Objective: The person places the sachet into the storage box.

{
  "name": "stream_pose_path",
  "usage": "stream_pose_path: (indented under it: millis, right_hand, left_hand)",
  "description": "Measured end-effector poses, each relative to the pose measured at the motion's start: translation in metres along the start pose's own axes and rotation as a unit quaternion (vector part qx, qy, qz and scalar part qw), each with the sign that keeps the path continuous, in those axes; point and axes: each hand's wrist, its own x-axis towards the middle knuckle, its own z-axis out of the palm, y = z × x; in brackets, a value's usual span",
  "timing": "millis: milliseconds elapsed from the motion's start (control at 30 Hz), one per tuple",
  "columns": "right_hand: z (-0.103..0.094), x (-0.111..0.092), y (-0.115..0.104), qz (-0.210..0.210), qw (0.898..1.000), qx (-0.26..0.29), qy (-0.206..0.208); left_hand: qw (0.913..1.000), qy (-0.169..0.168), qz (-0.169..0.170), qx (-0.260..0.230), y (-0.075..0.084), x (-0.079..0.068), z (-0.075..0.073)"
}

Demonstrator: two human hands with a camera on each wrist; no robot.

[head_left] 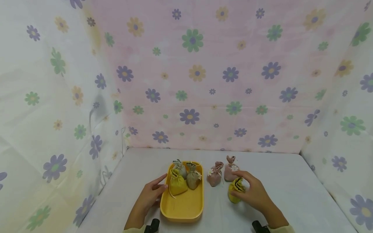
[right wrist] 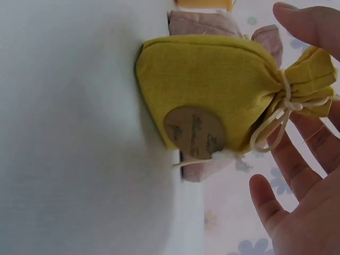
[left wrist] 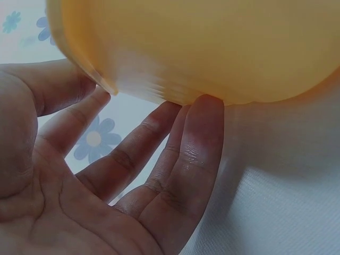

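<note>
In the head view my left hand [head_left: 151,196] is at the left side of a yellow tray [head_left: 186,210]. Seen from the left wrist, its fingers [left wrist: 199,143] touch the tray's outer wall below the rim. My right hand [head_left: 257,195] surrounds a yellow drawstring pouch [head_left: 234,196] standing upright on the table. The right wrist view has the thumb [right wrist: 308,25] apart from the pouch, with spread fingers behind its tied neck. A round brown tag [right wrist: 194,132] with dark lettering hangs on the pouch's side, beside a cream cord.
Inside the tray's far half sit another yellow pouch [head_left: 177,186], an olive pouch [head_left: 193,179] and a pale grey-green one [head_left: 181,168]. Two pink pouches [head_left: 214,178] stand right of the tray. Floral cloth walls [head_left: 189,84] enclose the white table [head_left: 291,194].
</note>
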Motion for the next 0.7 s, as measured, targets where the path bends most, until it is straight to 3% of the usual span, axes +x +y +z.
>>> stream_pose_path:
  millis: [267, 500, 700]
  right_hand:
    - [0.000, 0.000, 0.008, 0.027, 0.999, 0.023, -0.014]
    - [0.003, -0.003, 0.013, 0.077, 0.997, 0.025, 0.007]
    - [0.003, -0.003, 0.014, 0.063, 0.997, 0.019, 0.029]
  left_hand:
    - [1.0000, 0.003, -0.002, -0.002, -0.001, 0.002, -0.001]
    - [0.9999, -0.009, 0.001, -0.006, -0.003, 0.002, -0.001]
    - [0.9999, -0.009, -0.004, -0.008, -0.003, 0.002, 0.000]
